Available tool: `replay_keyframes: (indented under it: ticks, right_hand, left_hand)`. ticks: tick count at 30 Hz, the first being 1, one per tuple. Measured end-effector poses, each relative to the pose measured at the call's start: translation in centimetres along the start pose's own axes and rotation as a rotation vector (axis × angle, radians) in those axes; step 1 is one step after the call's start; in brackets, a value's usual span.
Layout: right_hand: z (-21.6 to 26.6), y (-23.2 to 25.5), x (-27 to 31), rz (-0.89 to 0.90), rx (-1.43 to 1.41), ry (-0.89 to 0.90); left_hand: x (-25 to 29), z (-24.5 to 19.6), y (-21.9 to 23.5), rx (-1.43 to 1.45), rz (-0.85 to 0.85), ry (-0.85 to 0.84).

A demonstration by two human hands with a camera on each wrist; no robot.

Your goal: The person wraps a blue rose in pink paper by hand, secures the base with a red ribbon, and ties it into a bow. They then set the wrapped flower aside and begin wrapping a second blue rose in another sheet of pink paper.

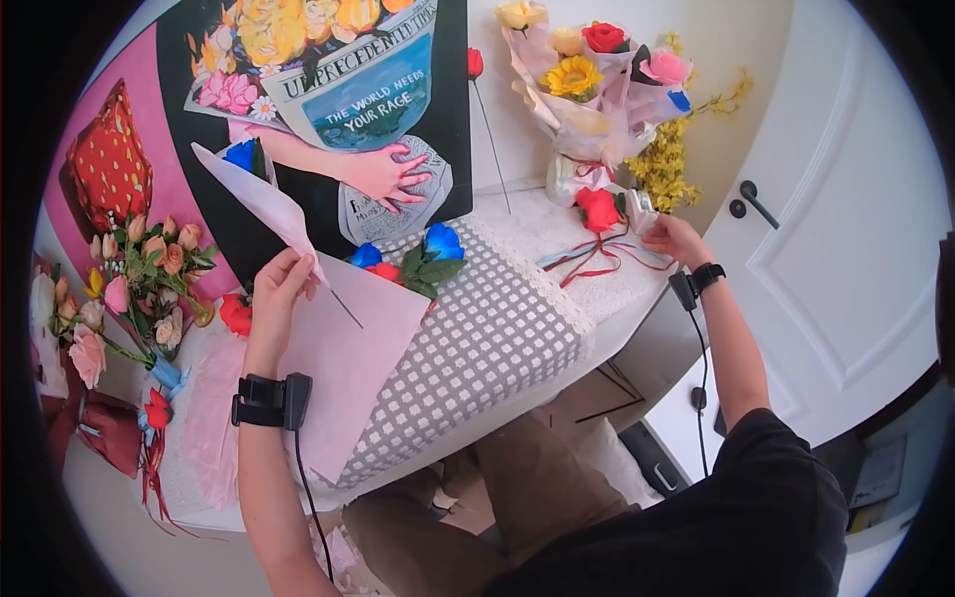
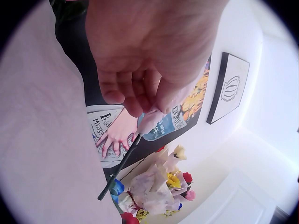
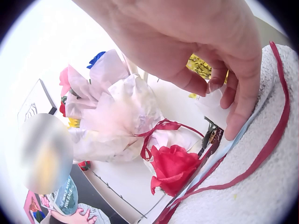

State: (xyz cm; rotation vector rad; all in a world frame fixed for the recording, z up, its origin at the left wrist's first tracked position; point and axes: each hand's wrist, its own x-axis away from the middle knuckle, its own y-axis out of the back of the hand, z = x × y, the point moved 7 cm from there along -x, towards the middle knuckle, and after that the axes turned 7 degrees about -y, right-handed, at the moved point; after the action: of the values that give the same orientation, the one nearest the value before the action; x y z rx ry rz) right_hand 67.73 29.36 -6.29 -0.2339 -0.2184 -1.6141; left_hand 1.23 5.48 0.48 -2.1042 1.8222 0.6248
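Note:
My left hand (image 1: pixel 282 287) pinches the gathered lower end of a pale pink paper wrap (image 1: pixel 261 199) around a blue artificial rose (image 1: pixel 241 155). Its dark stem (image 2: pixel 119 168) pokes out below the fingertips. Under this hand lies a large pale pink paper sheet (image 1: pixel 363 343). At the table's far right, my right hand (image 1: pixel 678 242) has its thumb and fingers curled around a small white object (image 3: pixel 216 108), partly hidden by the fingers. Beside it are a red rose (image 3: pixel 174 169) and dark red and light blue ribbons (image 3: pixel 266 163).
Blue roses (image 1: pixel 444 242) lie on a grey-and-white patterned cloth (image 1: pixel 468 358). A wrapped bouquet (image 1: pixel 587 109) stands at the back right. More artificial flowers (image 1: pixel 164 259) fill the left end. A painted canvas (image 1: pixel 328 189) leans behind the table; a white door (image 1: pixel 846 199) is at right.

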Motion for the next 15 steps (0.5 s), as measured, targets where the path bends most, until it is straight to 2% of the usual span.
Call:
replay_keyframes:
  ticks: [15]
  right_hand:
    - [0.1,0.1,-0.8,-0.042,0.107,0.004]
  left_hand:
    - [-0.1,0.0,0.3,-0.003,-0.006,-0.01]
